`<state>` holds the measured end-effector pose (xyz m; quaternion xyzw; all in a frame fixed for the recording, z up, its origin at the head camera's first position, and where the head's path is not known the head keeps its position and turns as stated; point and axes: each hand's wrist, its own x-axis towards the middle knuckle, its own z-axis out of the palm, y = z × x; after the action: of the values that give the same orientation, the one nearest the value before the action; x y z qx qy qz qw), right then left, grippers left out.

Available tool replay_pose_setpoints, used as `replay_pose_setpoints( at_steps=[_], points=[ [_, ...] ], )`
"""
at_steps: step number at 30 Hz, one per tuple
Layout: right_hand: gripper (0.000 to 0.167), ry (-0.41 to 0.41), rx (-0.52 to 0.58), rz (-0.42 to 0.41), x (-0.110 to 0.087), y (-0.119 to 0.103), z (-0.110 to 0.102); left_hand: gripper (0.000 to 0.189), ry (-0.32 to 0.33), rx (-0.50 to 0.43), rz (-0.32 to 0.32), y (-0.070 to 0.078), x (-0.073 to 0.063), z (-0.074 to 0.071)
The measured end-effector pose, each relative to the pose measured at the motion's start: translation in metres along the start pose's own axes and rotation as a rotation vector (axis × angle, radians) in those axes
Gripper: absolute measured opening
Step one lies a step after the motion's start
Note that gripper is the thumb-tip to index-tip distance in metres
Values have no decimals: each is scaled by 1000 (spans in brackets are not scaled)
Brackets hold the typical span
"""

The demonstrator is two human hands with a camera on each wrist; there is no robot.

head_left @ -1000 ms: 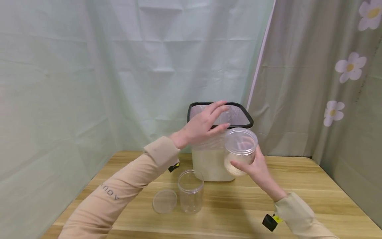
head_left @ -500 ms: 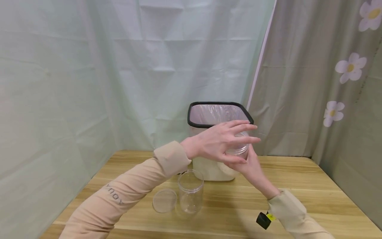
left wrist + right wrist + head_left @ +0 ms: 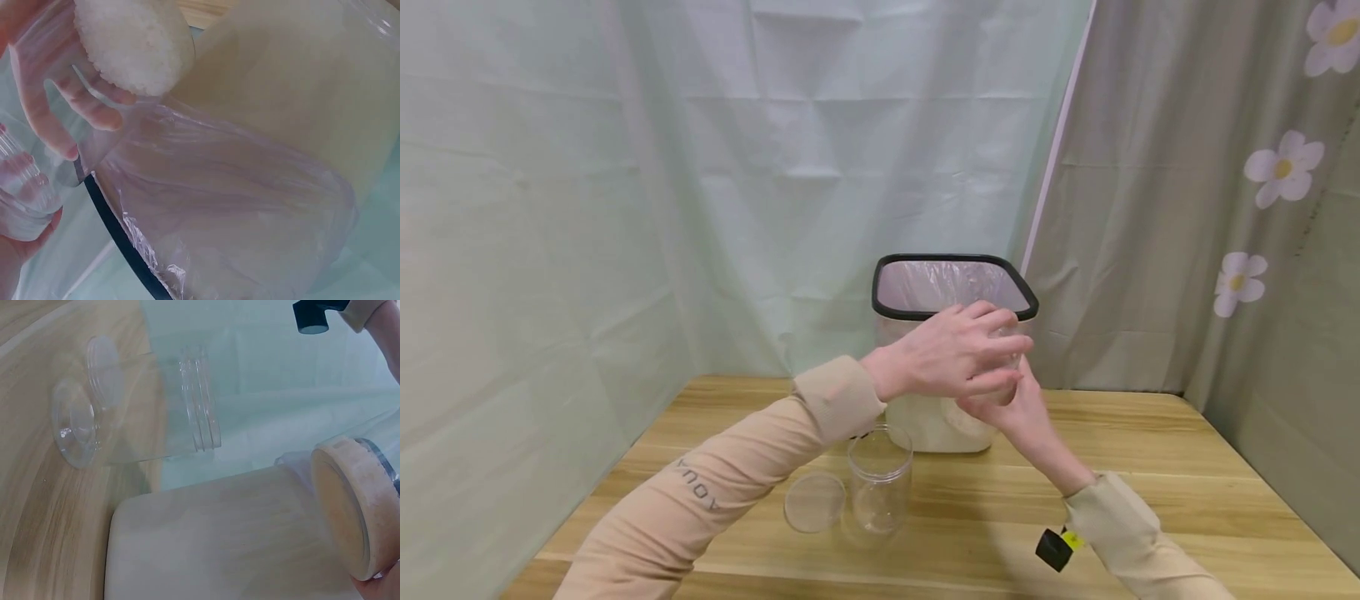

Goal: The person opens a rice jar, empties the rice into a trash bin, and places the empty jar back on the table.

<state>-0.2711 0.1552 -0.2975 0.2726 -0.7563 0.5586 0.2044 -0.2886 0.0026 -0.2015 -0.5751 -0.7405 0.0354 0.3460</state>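
Observation:
In front of the bin, a clear screw-top jar (image 3: pixel 347 509) is held up off the table, tilted. White rice-like grains (image 3: pixel 137 47) lie in its lower part. My right hand (image 3: pixel 1026 423) grips the jar's side; its fingers show through the clear wall in the left wrist view. From above, my left hand (image 3: pixel 951 354) has its fingers curled round the clear lid (image 3: pixel 25 219) at the jar's top, covering most of it in the head view. Below the left forearm, a second clear jar (image 3: pixel 880 492) stands upright without a lid. A round clear lid (image 3: pixel 815 502) lies to its left.
A cream bin (image 3: pixel 925 423) with a black rim (image 3: pixel 880 292) and a thin plastic liner (image 3: pixel 219 200) stands at the back of the wooden table (image 3: pixel 1150 467). Pale curtains (image 3: pixel 760 208) hang behind and at both sides.
My left hand has come down from over the bin onto the jar's lid, and its fingers have closed round it. The right hand has shifted slightly left with the jar.

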Motion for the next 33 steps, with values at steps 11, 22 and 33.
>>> replay_pose_setpoints(
  at_steps=[11,22,33],
  points=[
    [81,1,-9,38,1,0,2,31,51,64,-35,5,-2,3],
    [79,53,-70,24,3,-2,9,28,22,184,-363,23,4,6],
    [69,130,-145,34,-1,-3,21,38,-225,261,-798,44,24,3]
  ],
)
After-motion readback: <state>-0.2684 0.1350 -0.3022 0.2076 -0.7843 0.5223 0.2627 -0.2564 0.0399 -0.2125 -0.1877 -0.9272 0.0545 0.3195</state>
